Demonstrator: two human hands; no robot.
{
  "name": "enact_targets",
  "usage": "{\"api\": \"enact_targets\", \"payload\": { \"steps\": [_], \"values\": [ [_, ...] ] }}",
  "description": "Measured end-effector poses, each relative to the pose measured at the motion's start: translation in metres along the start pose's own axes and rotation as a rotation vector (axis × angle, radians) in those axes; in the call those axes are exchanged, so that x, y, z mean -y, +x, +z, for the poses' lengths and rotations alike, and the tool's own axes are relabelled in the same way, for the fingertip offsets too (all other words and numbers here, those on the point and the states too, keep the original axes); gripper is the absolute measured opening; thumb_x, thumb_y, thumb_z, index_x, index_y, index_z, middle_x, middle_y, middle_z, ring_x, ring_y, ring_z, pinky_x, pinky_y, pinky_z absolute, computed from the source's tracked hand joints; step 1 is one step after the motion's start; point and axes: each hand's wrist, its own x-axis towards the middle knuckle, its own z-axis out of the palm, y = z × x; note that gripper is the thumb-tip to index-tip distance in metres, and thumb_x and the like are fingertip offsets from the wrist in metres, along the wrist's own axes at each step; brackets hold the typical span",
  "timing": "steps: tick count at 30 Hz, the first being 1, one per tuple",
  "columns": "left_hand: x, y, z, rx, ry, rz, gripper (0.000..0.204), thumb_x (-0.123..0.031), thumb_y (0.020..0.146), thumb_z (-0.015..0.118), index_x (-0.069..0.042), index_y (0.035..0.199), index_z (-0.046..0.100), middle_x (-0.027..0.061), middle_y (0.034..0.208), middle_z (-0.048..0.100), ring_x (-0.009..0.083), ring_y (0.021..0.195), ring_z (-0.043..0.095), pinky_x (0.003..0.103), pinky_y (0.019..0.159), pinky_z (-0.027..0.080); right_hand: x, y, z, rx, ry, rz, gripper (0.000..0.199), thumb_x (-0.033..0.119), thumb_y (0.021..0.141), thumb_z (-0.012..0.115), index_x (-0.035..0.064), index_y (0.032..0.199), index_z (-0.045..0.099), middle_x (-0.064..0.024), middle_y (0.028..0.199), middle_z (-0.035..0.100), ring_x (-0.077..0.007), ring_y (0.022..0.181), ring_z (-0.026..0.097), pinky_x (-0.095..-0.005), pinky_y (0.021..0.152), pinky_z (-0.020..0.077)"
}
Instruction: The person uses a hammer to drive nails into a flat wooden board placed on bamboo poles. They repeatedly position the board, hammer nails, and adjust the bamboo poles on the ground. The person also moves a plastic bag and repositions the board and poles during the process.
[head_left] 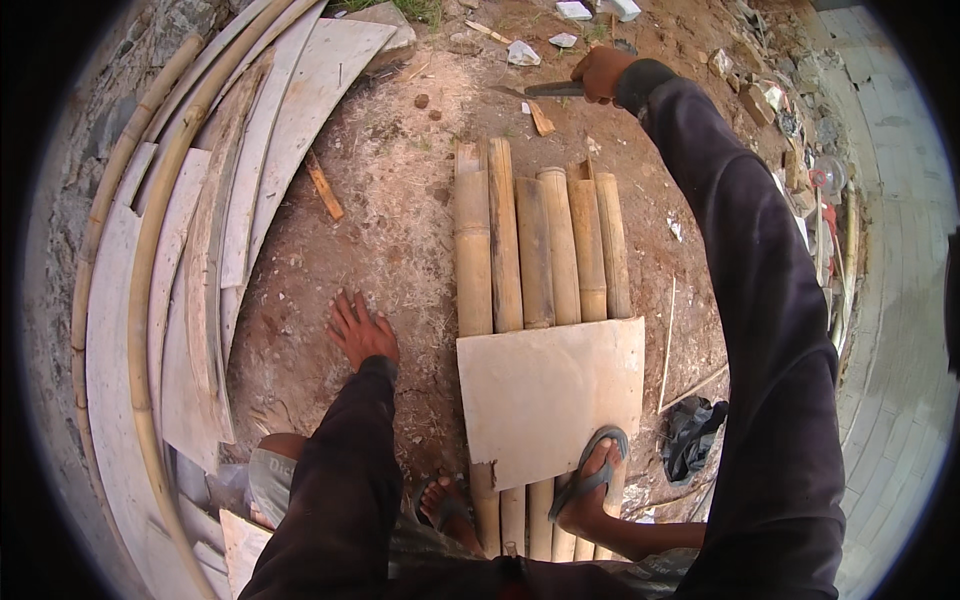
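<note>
My right hand [602, 74] is stretched out at the far right, closed around a long dark tool [555, 89] with a thin pointed end toward the left; its exact kind is unclear. Below it lies a row of split bamboo poles [537, 250], side by side and pointing away from me. Across them rests a square pale board [550, 380], with my right foot [590, 475] in a grey flip-flop on its near corner. To the left of the poles, my left hand [362, 330] hangs over the dirt, fingers spread and holding nothing.
Long pale boards [290, 130] and bent bamboo poles [160, 250] are piled along the left wall. A black plastic bag [692, 438] lies right of the board. Rubble [765, 100] and white scraps [522, 53] litter the ground, beside a paved strip [905, 250].
</note>
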Motion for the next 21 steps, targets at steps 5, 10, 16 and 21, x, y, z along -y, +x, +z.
{"api": "enact_targets", "payload": {
  "steps": [5, 10, 16, 21],
  "values": [
    [-0.001, -0.001, -0.002, 0.03, 0.007, -0.002, 0.057, -0.03, 0.101, 0.043, -0.013, 0.154, 0.031, 0.0132, 0.164, 0.014, 0.0338, 0.152, 0.007, 0.059, 0.12, 0.006, 0.031, 0.061, 0.032, -0.106, -0.065, -0.088, 0.045, 0.01, 0.072, 0.066, 0.0144, 0.116, 0.073, -0.0087, 0.089, 0.075, -0.0224, 0.072, 0.07, -0.041, 0.071, 0.0557],
    [0.0, 0.001, 0.0, 0.033, 0.045, -0.014, 0.056, -0.031, 0.101, 0.041, -0.013, 0.154, 0.031, 0.0123, 0.165, 0.012, 0.0332, 0.153, 0.007, 0.059, 0.119, 0.007, 0.027, 0.065, 0.015, 0.464, -0.167, -0.214, 0.033, 0.008, 0.07, 0.064, 0.0106, 0.101, 0.074, -0.0068, 0.074, 0.071, -0.0209, 0.064, 0.068, -0.0378, 0.059, 0.0535],
    [-0.003, -0.001, -0.003, 0.015, 0.028, -0.002, 0.057, -0.03, 0.1, 0.042, -0.013, 0.153, 0.031, 0.0103, 0.166, 0.012, 0.0332, 0.153, 0.007, 0.058, 0.12, 0.007, 0.024, 0.041, 0.014, 0.058, 0.128, -0.113, 0.048, 0.004, 0.07, 0.06, 0.0134, 0.116, 0.072, -0.0089, 0.071, 0.067, -0.0195, 0.053, 0.064, -0.0366, 0.048, 0.0504],
    [-0.001, -0.001, 0.001, 0.019, 0.025, -0.002, 0.057, -0.029, 0.1, 0.044, -0.013, 0.153, 0.031, 0.0094, 0.165, 0.012, 0.0331, 0.152, 0.009, 0.058, 0.12, 0.008, 0.036, 0.038, 0.016, 0.381, -0.075, -0.323, 0.052, 0.003, 0.071, 0.064, 0.0149, 0.121, 0.071, -0.0092, 0.074, 0.068, -0.0188, 0.055, 0.063, -0.0355, 0.049, 0.0504]
  ]
}}
